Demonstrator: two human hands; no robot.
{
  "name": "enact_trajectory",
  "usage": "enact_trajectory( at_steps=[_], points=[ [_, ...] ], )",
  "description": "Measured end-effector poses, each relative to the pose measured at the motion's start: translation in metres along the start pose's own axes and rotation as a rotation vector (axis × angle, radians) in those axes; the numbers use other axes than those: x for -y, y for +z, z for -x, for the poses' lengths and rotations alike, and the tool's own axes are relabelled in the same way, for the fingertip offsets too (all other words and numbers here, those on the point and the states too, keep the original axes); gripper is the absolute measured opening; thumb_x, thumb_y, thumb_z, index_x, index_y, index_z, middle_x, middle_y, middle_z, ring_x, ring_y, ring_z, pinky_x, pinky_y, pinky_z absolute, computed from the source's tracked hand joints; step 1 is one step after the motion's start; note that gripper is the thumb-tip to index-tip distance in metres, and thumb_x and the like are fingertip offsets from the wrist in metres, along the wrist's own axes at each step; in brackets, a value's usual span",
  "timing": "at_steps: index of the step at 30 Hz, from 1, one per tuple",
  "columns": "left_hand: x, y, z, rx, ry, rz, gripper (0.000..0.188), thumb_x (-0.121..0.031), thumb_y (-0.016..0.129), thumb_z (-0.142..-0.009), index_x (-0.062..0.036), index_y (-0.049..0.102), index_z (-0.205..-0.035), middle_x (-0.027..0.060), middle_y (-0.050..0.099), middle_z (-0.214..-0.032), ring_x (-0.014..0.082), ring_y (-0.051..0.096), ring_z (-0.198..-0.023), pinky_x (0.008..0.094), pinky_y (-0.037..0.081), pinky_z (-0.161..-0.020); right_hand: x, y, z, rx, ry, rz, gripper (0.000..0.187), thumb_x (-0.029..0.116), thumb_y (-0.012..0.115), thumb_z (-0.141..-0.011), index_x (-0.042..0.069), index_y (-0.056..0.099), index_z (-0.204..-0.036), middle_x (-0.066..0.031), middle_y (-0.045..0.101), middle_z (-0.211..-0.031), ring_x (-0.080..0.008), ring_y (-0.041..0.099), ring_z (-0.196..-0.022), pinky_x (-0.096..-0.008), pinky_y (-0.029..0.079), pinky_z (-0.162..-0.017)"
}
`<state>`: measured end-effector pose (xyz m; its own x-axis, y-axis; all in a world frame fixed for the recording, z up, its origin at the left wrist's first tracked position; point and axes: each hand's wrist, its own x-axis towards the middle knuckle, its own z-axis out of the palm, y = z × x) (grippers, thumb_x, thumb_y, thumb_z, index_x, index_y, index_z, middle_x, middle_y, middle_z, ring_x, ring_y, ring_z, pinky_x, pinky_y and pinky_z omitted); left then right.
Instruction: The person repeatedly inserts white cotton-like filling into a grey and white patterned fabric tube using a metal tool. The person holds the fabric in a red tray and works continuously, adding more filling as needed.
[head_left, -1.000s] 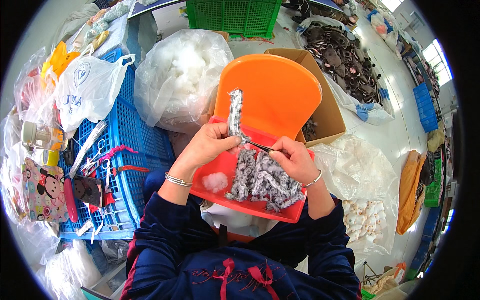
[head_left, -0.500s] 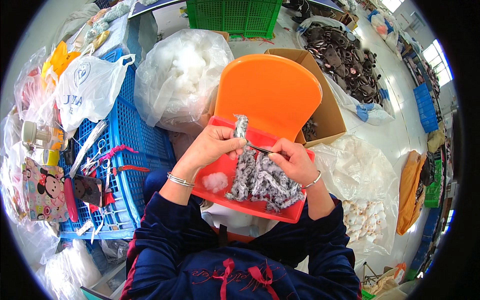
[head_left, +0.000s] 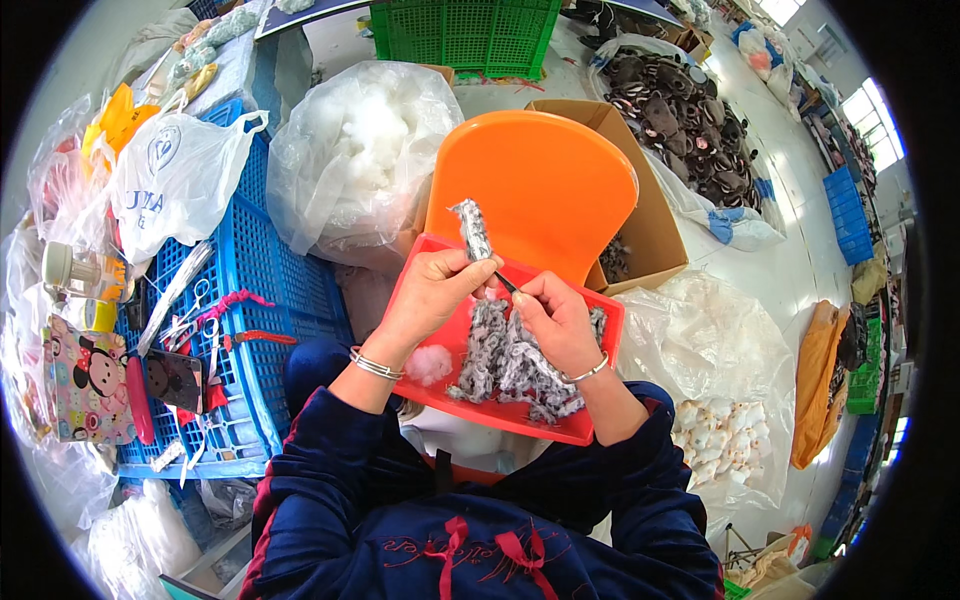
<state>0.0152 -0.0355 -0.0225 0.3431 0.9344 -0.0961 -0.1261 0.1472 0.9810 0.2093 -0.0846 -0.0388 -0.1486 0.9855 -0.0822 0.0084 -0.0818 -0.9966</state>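
Observation:
My left hand [head_left: 432, 295] pinches a grey fluffy plush strip [head_left: 473, 230], which stands up above the fingers, tilted a little to the left. In my right hand [head_left: 560, 325] is a thin dark metal tool [head_left: 507, 283], gripped between thumb and fingers. Its tip meets the lower end of the strip at my left fingertips; the exact kind of tool is hard to make out. Below both hands, a red tray [head_left: 570, 428] bears several similar grey fluffy pieces [head_left: 530, 372] and a tuft of white stuffing [head_left: 429, 365].
Beyond the tray is an orange chair [head_left: 535, 190], with a cardboard box [head_left: 655, 215] behind it. A clear bag of white stuffing [head_left: 360, 150] stands to its left. Blue crates [head_left: 245, 300] holding scissors and bags are at my left. Plastic with white pieces [head_left: 720, 440] lies right.
The plush strip has tilted and shifted slightly left. My right hand has moved a little left and down, and the tool now points more steeply up toward my left fingertips.

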Motion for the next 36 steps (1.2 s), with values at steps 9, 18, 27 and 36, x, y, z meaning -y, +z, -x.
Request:
enact_trajectory(
  at_steps=[9,18,27,36],
  points=[
    [0.005,0.007,0.005,-0.106,0.087,0.202,0.03,-0.023,0.056,-0.1,0.0027,0.071,-0.097,-0.0007,0.06,-0.071,0.0067,0.053,-0.065,0.022,0.044,-0.063,0.002,0.009,0.003,-0.056,-0.132,0.125,0.01,0.009,0.062,-0.094,0.001,0.056,-0.091,0.0036,0.053,-0.074,-0.0025,0.044,-0.065,-0.0202,0.037,-0.057],
    [0.027,0.027,0.008,-0.158,0.125,0.279,0.024,-0.022,0.056,-0.1,-0.0015,0.069,-0.094,-0.006,0.05,-0.065,0.0026,0.043,-0.06,0.0209,0.036,-0.054,0.002,0.024,0.002,-0.038,-0.047,-0.173,0.01,0.01,0.061,-0.096,0.002,0.056,-0.091,0.0038,0.054,-0.075,-0.0019,0.044,-0.067,-0.0193,0.037,-0.059],
    [0.006,0.004,-0.002,-0.171,0.04,0.063,0.017,-0.015,0.067,-0.092,0.0014,0.07,-0.091,-0.0019,0.058,-0.069,0.0052,0.049,-0.061,0.0218,0.038,-0.057,0.006,0.006,0.0,-0.028,-0.015,0.058,0.008,0.008,0.063,-0.094,0.002,0.057,-0.093,0.0049,0.054,-0.077,-0.0016,0.045,-0.069,-0.0192,0.038,-0.061],
    [0.0,0.006,0.002,-0.149,-0.012,0.061,0.02,-0.019,0.07,-0.09,0.0009,0.071,-0.086,-0.0025,0.056,-0.064,0.0054,0.049,-0.058,0.0218,0.039,-0.057,0.0,0.001,0.0,0.028,-0.009,0.035,0.011,0.011,0.057,-0.098,0.0,0.054,-0.096,0.0019,0.053,-0.074,-0.0039,0.045,-0.063,-0.0187,0.038,-0.057]
  ],
)
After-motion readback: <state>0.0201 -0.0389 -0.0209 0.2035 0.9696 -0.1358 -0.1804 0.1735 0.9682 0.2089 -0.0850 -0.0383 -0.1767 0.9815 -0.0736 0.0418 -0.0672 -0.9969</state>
